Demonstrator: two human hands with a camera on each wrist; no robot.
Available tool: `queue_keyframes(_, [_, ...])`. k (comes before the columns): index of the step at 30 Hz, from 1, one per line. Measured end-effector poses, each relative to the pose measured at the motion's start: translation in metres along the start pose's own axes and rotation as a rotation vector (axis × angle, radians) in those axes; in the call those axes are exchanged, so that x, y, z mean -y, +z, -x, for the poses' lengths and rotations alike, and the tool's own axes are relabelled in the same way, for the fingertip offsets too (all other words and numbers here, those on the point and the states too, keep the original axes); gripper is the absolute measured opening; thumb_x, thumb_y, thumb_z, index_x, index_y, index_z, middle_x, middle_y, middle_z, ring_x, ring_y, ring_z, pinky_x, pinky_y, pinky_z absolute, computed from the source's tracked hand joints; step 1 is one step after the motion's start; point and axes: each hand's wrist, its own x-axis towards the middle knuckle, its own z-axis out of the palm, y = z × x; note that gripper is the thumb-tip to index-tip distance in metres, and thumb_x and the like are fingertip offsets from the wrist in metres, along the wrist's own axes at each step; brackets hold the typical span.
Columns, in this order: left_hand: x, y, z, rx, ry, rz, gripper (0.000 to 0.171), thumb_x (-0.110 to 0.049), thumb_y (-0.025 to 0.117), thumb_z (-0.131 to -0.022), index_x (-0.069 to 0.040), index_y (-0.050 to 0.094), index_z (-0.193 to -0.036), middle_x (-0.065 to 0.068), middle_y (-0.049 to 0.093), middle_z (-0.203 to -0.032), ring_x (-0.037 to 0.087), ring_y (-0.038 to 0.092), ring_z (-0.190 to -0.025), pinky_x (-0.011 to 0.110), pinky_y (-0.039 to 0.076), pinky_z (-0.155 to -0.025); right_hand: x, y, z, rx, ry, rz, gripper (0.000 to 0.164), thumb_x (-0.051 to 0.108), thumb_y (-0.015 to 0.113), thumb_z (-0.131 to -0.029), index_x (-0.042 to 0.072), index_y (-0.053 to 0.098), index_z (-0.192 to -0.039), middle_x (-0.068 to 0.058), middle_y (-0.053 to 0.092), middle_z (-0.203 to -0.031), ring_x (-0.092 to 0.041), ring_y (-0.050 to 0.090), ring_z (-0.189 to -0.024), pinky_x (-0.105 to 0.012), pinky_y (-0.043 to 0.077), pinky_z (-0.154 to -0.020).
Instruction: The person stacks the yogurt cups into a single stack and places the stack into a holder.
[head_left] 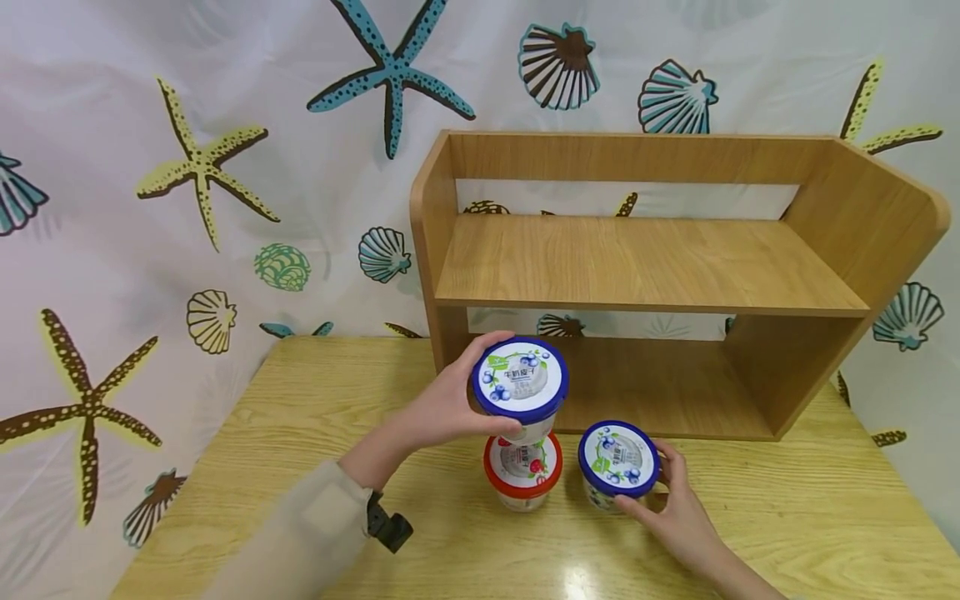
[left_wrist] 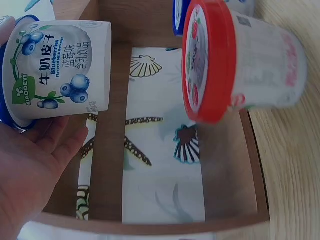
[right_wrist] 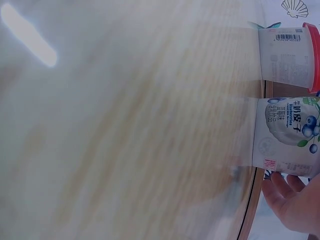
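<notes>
My left hand (head_left: 457, 404) grips a blueberry milk drink cup (head_left: 521, 379) with a blue lid, fingers round its far side and thumb at the near side. It is held up above the table, printed side showing in the left wrist view (left_wrist: 60, 70). Beneath it on the table stands a red-lidded cup (head_left: 523, 467), its back edge partly hidden. Just right of that, my right hand (head_left: 678, 517) holds a second blue-lidded blueberry cup (head_left: 618, 460) between thumb and fingers. This cup stands upright on the table, its label visible in the right wrist view (right_wrist: 290, 130).
A two-tier wooden shelf (head_left: 652, 258) stands behind the cups at the back right. The light wooden table (head_left: 300, 467) extends to both sides of it. A cloth with starfish and shells (head_left: 225, 83) hangs behind.
</notes>
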Motion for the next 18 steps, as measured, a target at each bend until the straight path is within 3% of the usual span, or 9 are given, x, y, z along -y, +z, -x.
queue_keyframes(12, [0.004, 0.038, -0.031, 0.075, 0.050, 0.050, 0.099, -0.020, 0.085, -0.076, -0.022, 0.021, -0.151, 0.007, 0.042, -0.144, 0.021, 0.045, -0.127, 0.039, 0.041, -0.102, 0.002, 0.000, -0.002, 0.035, 0.051, -0.029, 0.087, 0.022, 0.077, -0.085, 0.003, 0.018, -0.145, -0.026, 0.046, -0.137, -0.039, 0.046, -0.124, -0.049, 0.045, -0.094])
queue_keyframes(18, [0.005, 0.059, -0.042, 0.096, 0.015, 0.067, 0.098, -0.017, 0.084, -0.076, -0.025, 0.022, -0.151, 0.005, 0.044, -0.141, 0.019, 0.047, -0.125, 0.036, 0.042, -0.100, 0.003, -0.001, -0.003, 0.045, 0.064, -0.041, 0.087, 0.023, 0.077, -0.086, 0.003, 0.016, -0.146, -0.026, 0.043, -0.139, -0.040, 0.044, -0.126, -0.051, 0.044, -0.096])
